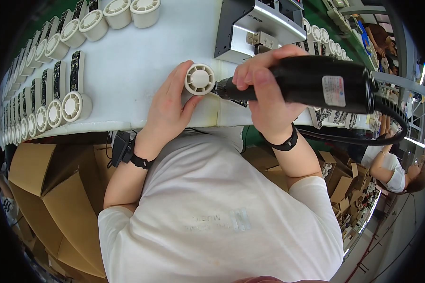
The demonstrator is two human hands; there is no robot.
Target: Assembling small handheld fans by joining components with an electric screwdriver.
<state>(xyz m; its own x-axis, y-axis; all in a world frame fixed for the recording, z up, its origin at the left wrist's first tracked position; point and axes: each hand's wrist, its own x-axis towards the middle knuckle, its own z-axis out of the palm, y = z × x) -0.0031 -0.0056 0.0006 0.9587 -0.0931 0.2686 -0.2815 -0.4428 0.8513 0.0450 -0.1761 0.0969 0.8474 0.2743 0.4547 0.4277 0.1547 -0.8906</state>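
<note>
My left hand is wrapped round a white device with a round slotted cap, steadying it near the table's front edge. A black electric screwdriver lies in the grip of my right hand, held almost level. Its narrow tip points left and meets the side of the device, just below the cap. My fingers hide the exact contact point. Part of a dark circuit board shows under the screwdriver's nose.
Rows of similar white devices with dark boards line the table's left. A grey metal machine stands at the back, close to my right hand. A black cable curves from the screwdriver. Cardboard boxes sit below the table. Other people work at right.
</note>
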